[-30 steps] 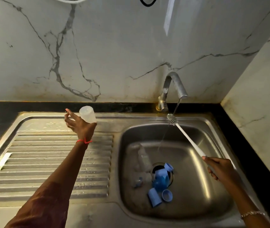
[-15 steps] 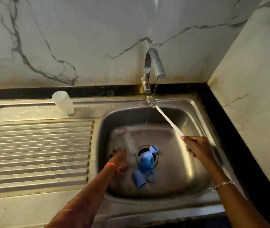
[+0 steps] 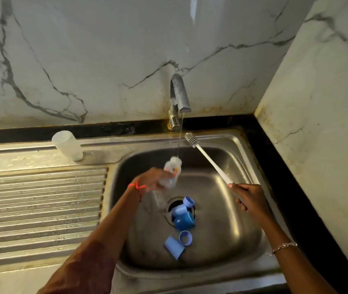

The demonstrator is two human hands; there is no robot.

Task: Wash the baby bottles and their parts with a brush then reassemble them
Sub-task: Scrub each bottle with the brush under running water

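Observation:
My left hand [image 3: 152,180] grips a clear baby bottle [image 3: 172,171] with a printed pattern, tilted up under the thin stream from the tap [image 3: 179,96]. My right hand [image 3: 249,198] holds the white handle of a bottle brush [image 3: 209,159]; its grey bristle head points up beside the water. Another clear bottle [image 3: 158,199] lies on the sink floor below my left hand. Several blue caps and rings [image 3: 182,217] sit on and near the drain. A frosted clear bottle [image 3: 68,146] stands upside down at the back of the drainboard.
The steel sink basin [image 3: 232,219] lies in a corner, with a marble wall behind and another on the right. A ribbed steel drainboard [image 3: 39,209] stretches to the left. A black counter strip [image 3: 285,177] runs along the right side.
My left hand set the frosted bottle on the drainboard, reached down into the sink, and lifted a printed clear bottle under the running water. The brush has stayed near the tap.

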